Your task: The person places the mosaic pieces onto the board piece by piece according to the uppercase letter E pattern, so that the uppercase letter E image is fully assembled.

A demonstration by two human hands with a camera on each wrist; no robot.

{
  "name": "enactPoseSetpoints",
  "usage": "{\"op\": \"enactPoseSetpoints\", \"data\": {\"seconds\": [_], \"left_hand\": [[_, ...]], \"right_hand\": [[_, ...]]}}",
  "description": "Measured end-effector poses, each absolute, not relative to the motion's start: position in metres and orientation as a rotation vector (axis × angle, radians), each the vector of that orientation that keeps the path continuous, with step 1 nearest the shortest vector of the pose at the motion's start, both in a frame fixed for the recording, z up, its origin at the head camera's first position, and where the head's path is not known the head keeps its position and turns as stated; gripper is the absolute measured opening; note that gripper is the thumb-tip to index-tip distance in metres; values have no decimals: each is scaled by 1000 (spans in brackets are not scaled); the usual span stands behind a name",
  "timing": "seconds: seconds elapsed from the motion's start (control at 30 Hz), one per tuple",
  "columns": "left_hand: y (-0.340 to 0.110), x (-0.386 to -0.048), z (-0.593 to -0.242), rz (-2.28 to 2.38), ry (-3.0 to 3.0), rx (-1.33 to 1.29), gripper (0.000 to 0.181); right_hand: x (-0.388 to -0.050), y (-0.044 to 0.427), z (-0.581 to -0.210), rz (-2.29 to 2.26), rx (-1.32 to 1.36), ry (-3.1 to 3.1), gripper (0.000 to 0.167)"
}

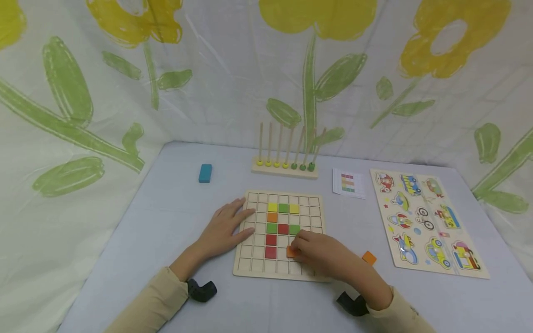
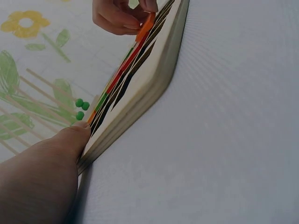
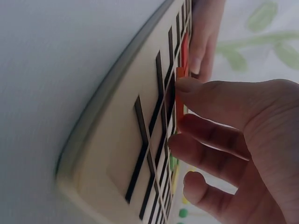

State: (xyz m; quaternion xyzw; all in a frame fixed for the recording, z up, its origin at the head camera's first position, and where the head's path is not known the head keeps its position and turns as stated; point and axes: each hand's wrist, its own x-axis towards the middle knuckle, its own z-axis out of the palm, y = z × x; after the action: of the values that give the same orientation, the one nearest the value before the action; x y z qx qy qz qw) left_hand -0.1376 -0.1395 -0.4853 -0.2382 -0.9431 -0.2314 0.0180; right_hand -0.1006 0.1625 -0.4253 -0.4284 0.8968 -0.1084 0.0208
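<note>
A wooden grid board (image 1: 275,275) lies before me, with several coloured square tiles in its cells. Yellow, green, orange and red ones, such as the red tile (image 1: 270,240), form rows and a column near its middle. My left hand (image 1: 222,231) rests on the board's left edge, fingers spread. Between thumb and fingertips, my right hand (image 1: 318,253) pinches an orange tile (image 1: 290,252) at the lower middle cells. In the right wrist view this orange tile (image 3: 180,105) stands on edge or tilted against the grid; whether it is seated in a cell is unclear.
Beside my right forearm lies a loose orange tile (image 1: 368,257). A pattern card (image 1: 349,183) and a picture puzzle board (image 1: 429,222) are on the right. Behind stand a peg rack with beads (image 1: 284,171) and, farther left, a blue block (image 1: 205,173).
</note>
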Motion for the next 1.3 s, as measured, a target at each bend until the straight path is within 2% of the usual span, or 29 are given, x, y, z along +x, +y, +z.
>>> {"op": "enactPoseSetpoints", "data": {"seconds": [0.37,0.97,1.3], "left_hand": [[-139,-137,-484,-712,-2934,-730,59],[-139,-136,-483,-715,-2952,-716,60],[-139,-137,-486,-698,-2939,-724,60]], "right_hand": [[-99,145,-427,-345,-1377,2760,18],[-98,139,-426,-336,-1358,2751,12],[-93,174,-423,-293,-1239,2838,16]]}}
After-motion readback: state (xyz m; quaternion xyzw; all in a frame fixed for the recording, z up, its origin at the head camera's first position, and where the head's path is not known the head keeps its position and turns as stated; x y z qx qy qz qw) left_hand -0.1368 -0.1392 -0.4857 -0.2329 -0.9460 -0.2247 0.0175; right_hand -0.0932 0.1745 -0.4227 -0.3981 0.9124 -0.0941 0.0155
